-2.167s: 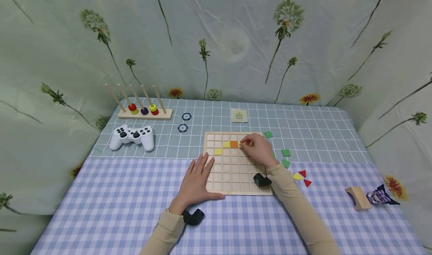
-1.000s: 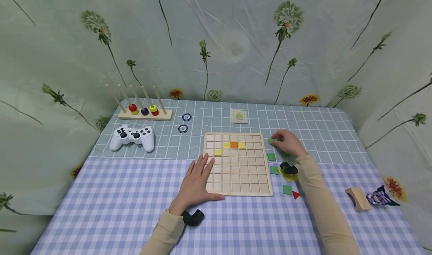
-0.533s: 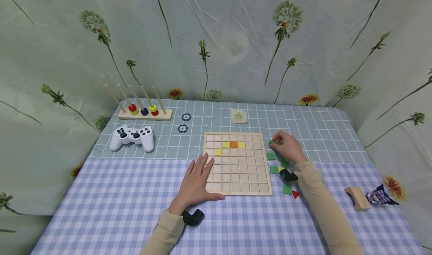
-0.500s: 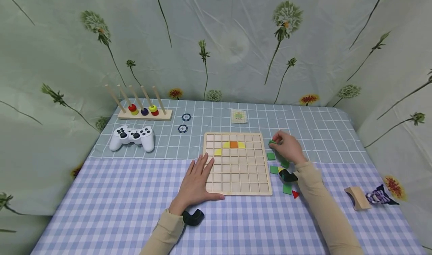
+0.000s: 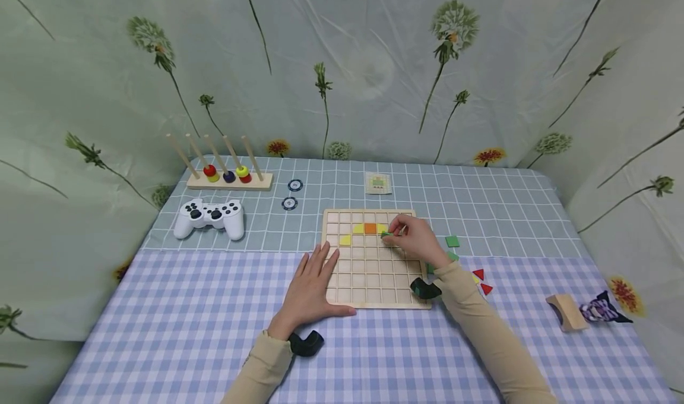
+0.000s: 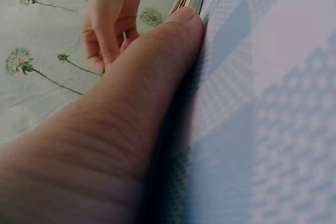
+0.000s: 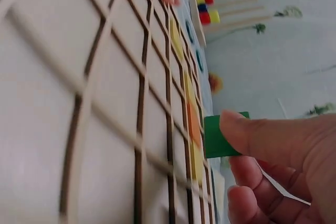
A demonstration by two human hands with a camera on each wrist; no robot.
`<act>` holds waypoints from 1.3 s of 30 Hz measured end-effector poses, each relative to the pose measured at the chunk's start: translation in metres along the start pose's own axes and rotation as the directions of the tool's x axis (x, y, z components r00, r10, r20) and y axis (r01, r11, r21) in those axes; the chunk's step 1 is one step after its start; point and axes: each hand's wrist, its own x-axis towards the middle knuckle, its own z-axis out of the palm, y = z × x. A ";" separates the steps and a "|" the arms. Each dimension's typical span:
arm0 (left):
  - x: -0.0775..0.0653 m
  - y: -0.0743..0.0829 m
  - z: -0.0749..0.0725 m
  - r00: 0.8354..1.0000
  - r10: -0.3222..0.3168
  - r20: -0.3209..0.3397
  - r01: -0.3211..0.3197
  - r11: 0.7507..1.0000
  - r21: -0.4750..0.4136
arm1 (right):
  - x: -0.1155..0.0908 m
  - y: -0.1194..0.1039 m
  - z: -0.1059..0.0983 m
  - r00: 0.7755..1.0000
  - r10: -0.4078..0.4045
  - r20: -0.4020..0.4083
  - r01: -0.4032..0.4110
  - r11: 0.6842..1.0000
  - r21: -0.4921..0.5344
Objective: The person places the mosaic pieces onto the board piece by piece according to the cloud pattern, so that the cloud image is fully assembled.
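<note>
A wooden grid board (image 5: pixel 369 280) lies in the middle of the table. Across its left front corner my left hand (image 5: pixel 310 294) is spread, fingertips on the board and thumb along the front edge. Over the board's upper right part, my right hand (image 5: pixel 417 240) pinches a green square tile (image 7: pixel 218 137) between thumb and finger, close above the grid. An orange square tile (image 5: pixel 370 229) sits in the grid with a yellow piece (image 5: pixel 358 229) on its left and another on its right, partly behind the fingers. One more yellow piece (image 5: pixel 345 240) lies a row lower.
Right of the board lie loose green tiles (image 5: pixel 452 242) and red triangles (image 5: pixel 478 274). A pattern card (image 5: pixel 378 183) is behind the board. To the left are a white game controller (image 5: pixel 209 217), a peg stand (image 5: pixel 230 181) and two round chips (image 5: pixel 289 204). A wooden arch block (image 5: pixel 567 313) stands far right.
A yellow piece was set right of the orange tile. The right hand then took a green tile beside the board and carried it left over the grid. The left hand stays put.
</note>
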 end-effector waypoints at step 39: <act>0.000 0.000 -0.001 1.000 -0.004 0.014 0.004 1.000 0.006 | 0.008 -0.026 0.039 0.997 -0.070 0.028 0.074 0.985 -0.155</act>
